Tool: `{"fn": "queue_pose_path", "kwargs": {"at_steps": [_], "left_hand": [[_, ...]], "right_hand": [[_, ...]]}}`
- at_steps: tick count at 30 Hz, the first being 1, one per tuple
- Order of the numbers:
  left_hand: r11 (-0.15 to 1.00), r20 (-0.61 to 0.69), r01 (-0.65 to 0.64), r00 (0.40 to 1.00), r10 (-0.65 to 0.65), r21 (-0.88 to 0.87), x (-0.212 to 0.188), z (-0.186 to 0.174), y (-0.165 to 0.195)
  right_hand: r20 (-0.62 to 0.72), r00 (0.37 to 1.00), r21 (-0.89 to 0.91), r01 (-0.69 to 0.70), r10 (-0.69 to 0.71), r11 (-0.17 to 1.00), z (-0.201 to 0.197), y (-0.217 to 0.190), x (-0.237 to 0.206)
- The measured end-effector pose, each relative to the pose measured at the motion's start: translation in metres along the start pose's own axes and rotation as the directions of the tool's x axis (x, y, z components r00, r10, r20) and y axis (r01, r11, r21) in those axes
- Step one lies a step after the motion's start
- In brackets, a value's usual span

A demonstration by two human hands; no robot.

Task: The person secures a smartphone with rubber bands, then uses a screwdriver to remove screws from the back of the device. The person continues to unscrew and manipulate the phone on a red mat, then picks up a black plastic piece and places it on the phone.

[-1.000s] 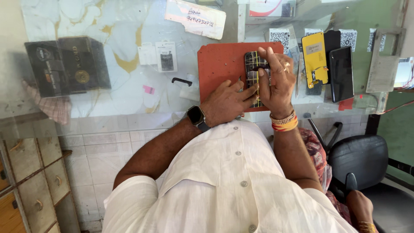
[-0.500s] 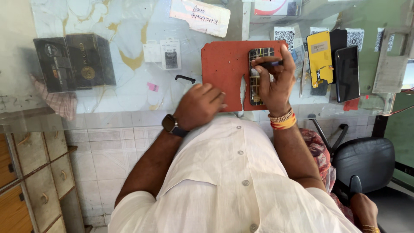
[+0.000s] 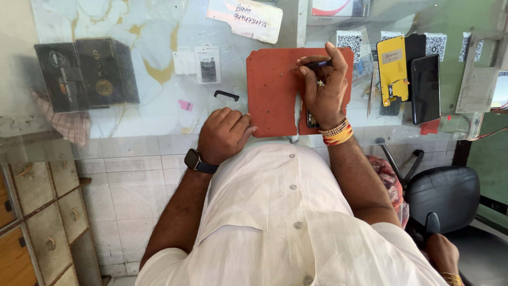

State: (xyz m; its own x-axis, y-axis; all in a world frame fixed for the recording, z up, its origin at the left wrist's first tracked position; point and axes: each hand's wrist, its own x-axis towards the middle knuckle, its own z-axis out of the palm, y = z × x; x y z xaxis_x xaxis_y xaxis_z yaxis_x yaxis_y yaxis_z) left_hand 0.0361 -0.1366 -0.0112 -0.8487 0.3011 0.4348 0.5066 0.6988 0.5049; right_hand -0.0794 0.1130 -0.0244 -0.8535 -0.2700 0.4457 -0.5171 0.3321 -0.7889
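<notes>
A glass-topped counter (image 3: 148, 106) over white tiles carries a red mat (image 3: 272, 92). On the mat's right half the right hand (image 3: 324, 90) has its fingers closed around a dark pen-like tool (image 3: 317, 64), and under its palm lies a phone (image 3: 312, 119), mostly hidden. Off the mat's lower left corner the left hand (image 3: 225, 133) rests in a loose fist, holding nothing. Right of the mat lie a yellow phone (image 3: 392, 69) and a black phone (image 3: 425, 89); far left, two black boxes (image 3: 84, 71).

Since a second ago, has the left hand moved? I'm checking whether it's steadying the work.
Yes. The left hand has slid left, off the red mat, to the counter edge beside it, resting as a loose fist.
</notes>
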Motion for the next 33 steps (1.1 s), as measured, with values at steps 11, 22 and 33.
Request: {"fn": "queue_pose_path", "kwargs": {"at_steps": [11, 22, 33], "left_hand": [[0.999, -0.014, 0.035, 0.999, -0.035, 0.003, -0.002, 0.001, 0.001], [0.991, 0.058, -0.104, 0.992, 0.109, -0.081, 0.025, 0.016, 0.03], [0.926, 0.21, -0.364, 0.902, 0.377, -0.1, 0.076, 0.071, 0.068]], "right_hand": [[-0.039, 0.999, 0.055, -0.025, 0.027, 0.998, -0.01, 0.002, -0.007], [-0.326, 0.905, 0.362, -0.149, 0.275, 0.92, -0.084, 0.019, -0.093], [-0.387, 0.84, 0.456, -0.185, 0.381, 0.87, -0.078, 0.009, -0.156]]}}
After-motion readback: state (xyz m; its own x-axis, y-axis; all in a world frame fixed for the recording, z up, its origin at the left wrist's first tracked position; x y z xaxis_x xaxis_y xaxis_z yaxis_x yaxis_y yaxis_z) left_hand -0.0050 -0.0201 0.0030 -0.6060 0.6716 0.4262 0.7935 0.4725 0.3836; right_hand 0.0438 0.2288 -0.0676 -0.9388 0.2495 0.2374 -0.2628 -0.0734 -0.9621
